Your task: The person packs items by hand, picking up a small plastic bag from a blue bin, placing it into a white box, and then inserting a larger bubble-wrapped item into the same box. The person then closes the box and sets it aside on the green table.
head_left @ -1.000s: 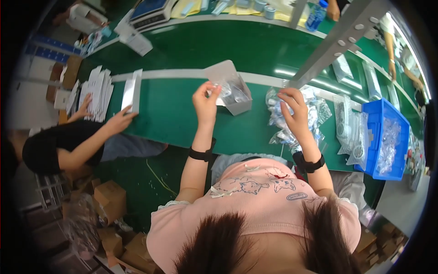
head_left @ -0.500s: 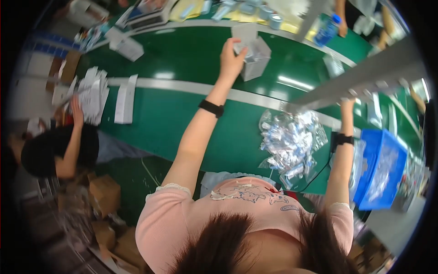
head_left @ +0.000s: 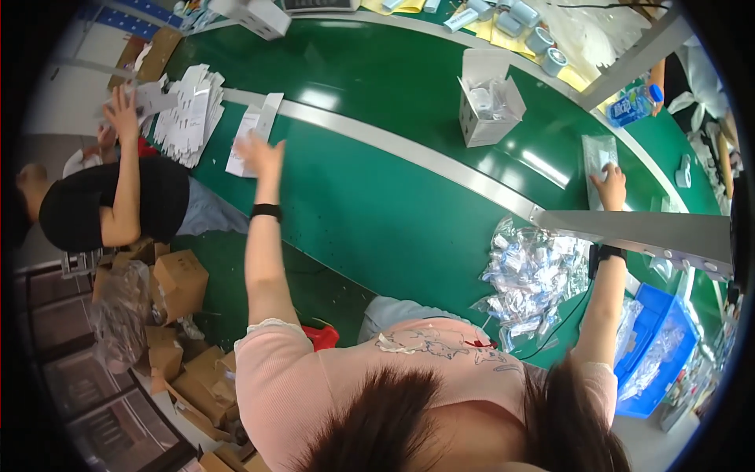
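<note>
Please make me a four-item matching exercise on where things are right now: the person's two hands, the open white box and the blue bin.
1. Left hand
2. Right hand
3. Open white box
4. Blue bin

A. On the green tabletop, flap raised
B. At the picture's lower right, with clear plastic inside
C. At a flat white carton, contact unclear
D. At a clear packet on the far side of the metal beam

Pairs: 1-C, 2-D, 3-A, 4-B

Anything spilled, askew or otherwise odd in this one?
Nothing looks clearly spilled or damaged. Only untidy: the flat white cartons lie in a ragged, uneven stack, and the clear packets sit in a loose heap.
</note>
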`<state>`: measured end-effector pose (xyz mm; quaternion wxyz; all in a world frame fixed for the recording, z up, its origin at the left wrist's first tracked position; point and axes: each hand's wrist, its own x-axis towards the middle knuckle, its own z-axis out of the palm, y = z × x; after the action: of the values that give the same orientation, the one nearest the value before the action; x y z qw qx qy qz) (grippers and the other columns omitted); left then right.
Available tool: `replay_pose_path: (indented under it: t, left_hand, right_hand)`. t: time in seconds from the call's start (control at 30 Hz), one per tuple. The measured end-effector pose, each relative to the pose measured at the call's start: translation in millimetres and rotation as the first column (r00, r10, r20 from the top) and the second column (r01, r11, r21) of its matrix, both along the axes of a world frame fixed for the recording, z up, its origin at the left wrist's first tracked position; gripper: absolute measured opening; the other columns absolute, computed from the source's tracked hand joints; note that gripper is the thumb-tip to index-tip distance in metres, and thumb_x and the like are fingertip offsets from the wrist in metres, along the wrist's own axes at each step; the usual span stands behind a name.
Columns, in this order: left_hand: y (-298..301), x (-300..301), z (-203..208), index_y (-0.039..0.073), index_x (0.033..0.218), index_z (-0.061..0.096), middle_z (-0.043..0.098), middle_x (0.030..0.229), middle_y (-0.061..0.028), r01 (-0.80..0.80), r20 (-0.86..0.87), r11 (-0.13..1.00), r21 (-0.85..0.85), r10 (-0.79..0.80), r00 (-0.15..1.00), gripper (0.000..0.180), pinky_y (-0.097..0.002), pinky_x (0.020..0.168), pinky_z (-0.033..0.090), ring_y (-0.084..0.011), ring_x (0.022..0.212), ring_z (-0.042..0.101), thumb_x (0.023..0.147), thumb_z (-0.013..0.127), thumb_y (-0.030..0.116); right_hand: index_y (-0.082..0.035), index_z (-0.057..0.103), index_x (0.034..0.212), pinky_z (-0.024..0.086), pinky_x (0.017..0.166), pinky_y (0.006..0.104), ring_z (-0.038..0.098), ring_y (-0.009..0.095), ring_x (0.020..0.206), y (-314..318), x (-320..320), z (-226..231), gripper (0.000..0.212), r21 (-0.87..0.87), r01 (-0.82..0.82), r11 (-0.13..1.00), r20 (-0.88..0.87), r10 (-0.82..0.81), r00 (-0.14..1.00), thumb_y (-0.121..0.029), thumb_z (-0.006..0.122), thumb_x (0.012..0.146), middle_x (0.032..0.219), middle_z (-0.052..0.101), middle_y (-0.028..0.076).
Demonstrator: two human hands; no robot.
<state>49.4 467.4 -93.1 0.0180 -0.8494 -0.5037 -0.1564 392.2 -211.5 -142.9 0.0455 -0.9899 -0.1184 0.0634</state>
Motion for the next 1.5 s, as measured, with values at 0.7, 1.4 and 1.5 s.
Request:
replay_pose_path:
  t: [0.7,1.4,1.5]
  left_hand:
    - [-264,-93,58,0.009,0.132,0.026,0.038,0.109,-0.0175,0.346,-0.360,0.815,-0.464,-0.531,0.767,0.100,-0.0474,0.079,0.036,-0.0353,0.100,0.038,0.053,0.079,0.040]
    - [-296,-5,57,0.005,0.121,0.029,0.045,0.118,-0.0194,0.673,0.683,-0.246,-0.697,-0.514,0.520,0.089,-0.0416,0.091,0.039,-0.0358,0.108,0.046,0.052,0.082,0.019]
    - [-324,-20,90,0.005,0.118,0.027,0.047,0.116,-0.0195,0.787,0.681,-0.156,-0.597,-0.617,0.394,0.089,-0.0409,0.090,0.040,-0.0352,0.106,0.049,0.050,0.083,0.019]
  right_hand:
    - [-0.006,0.019,0.135,0.036,0.091,0.0298,0.043,0.021,0.110,0,-217,135,0.071,0.953,0.303,0.001,-0.276,-0.414,0.867,0.000,0.054,0.074,0.123,0.040,0.012]
    - [-0.010,0.022,0.129,0.036,0.093,0.0348,0.042,0.023,0.111,130,-323,199,0.074,0.807,0.220,-0.548,-0.228,0.055,0.972,0.004,0.062,0.069,0.121,0.039,0.012]
    - [-0.010,0.022,0.126,0.037,0.092,0.0344,0.044,0.023,0.108,164,-308,200,0.071,0.728,0.222,-0.649,-0.297,-0.006,0.955,-0.002,0.065,0.071,0.117,0.041,0.013]
